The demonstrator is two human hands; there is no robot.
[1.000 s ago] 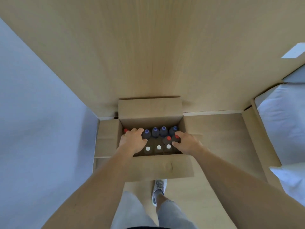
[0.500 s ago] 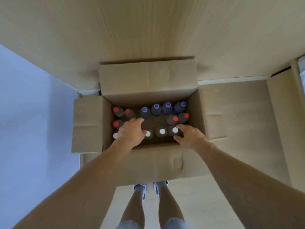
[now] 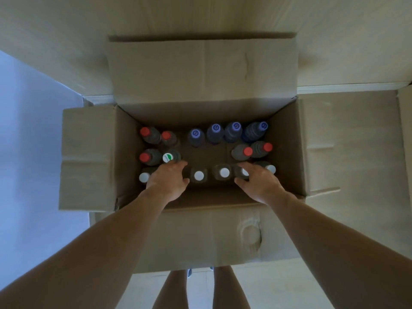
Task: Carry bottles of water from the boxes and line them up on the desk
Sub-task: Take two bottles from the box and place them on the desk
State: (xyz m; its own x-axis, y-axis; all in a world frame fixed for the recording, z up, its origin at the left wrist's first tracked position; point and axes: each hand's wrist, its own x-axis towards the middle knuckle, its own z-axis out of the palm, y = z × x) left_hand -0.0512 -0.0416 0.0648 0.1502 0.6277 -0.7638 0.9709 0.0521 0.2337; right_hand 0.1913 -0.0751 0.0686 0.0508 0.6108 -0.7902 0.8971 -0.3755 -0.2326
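A: Where exactly, the water?

B: All inside the cardboard box [image 3: 287, 152], open on the floor [image 3: 278, 286], four flaps spread outward. Upright, every one, caps facing up.

A: Sorted somehow?

B: By cap colour, roughly. Along the far wall, four blue-capped bottles [image 3: 215, 130] side by side. In the far left corner, red-capped bottles [image 3: 145, 131], two at the back and one just in front. Beside that third one, a single green-and-white-capped bottle [image 3: 168, 157]. Two more red caps over on the right, just in front of the blue ones. Nearest the body, a row of white-capped bottles [image 3: 199, 175] against the near wall. A bare patch of cardboard in the middle.

A: And the hands?

B: Both reaching down into that near row. Left hand [image 3: 167, 181] palm down between the leftmost white cap and the next one visible, fingertips just short of the green-and-white cap. Fingers bent, but anything beneath hidden by the back of the hand, so cannot tell whether gripping or only hovering.

A: Right side clearer?

B: Somewhat. Right hand [image 3: 260, 184] at the right end of the row, thumb on the near side and fingers curled over the far side of one gripped bottle [image 3: 244, 172], its white cap half showing between them. Another white cap just beside the knuckles, in the corner.

A: Anything else around?

B: Pale wooden panel [image 3: 200, 14] behind the box, a bluish wall [image 3: 22, 130] at the left, bare legs [image 3: 229, 286] below the near flap.
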